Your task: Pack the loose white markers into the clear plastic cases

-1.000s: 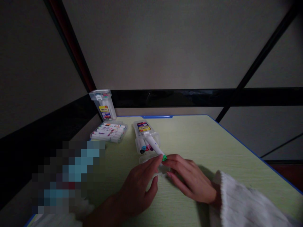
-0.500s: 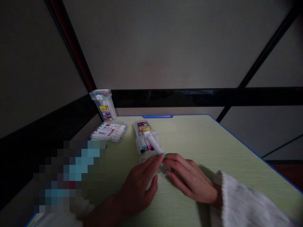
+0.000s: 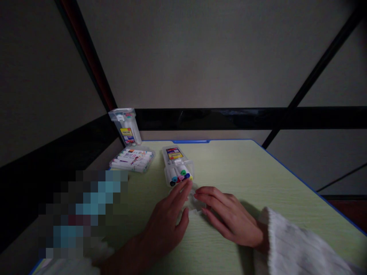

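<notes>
A clear plastic marker case (image 3: 165,162) lies on the table with its end open towards me. Inside it are several white markers with coloured ends, among them a green-ended marker (image 3: 183,173). My left hand (image 3: 169,214) reaches to the mouth of the case. Its fingers are stretched out by the marker ends, thumb apart, holding nothing. To its right, my right hand (image 3: 229,214) has its fingers bent and thumb apart, empty. Those fingertips are at the edge of the case's clear lid (image 3: 195,202), which lies partly hidden between my hands.
At the back left corner stands a closed upright marker case (image 3: 126,128). In front of it a flat clear box of white markers (image 3: 133,159) lies on the table (image 3: 243,168). A blurred-out patch (image 3: 91,206) covers the left edge. Behind rises a grey wall (image 3: 195,57).
The green-ended marker, slanting out of the case towards my fingers before, now lies inside with the others. My left hand has let go of it, its fingertips shifting slightly left and forward.
</notes>
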Motion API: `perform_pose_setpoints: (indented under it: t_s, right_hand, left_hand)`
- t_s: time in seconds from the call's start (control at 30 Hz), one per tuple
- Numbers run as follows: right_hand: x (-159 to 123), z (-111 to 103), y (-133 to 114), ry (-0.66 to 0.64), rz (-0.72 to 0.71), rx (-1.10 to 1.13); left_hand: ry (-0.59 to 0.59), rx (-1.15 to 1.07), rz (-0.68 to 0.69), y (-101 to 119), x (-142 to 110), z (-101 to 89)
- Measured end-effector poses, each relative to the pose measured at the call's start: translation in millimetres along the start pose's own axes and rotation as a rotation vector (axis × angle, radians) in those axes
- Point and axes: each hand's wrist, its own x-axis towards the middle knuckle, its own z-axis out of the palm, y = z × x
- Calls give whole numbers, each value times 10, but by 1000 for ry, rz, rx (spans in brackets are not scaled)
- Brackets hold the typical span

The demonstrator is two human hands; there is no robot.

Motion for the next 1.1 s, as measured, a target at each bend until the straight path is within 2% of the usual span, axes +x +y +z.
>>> perform_pose_setpoints:
  t_s: [0.6,1.1]
  right_hand:
    - [6,22,29,-145,3,-14]
    - [13,40,35,-243,26,-59]
  left_hand:
    - [29,-59,24,44,49,-33]
    - [-59,-96,-1,53,55,-14]
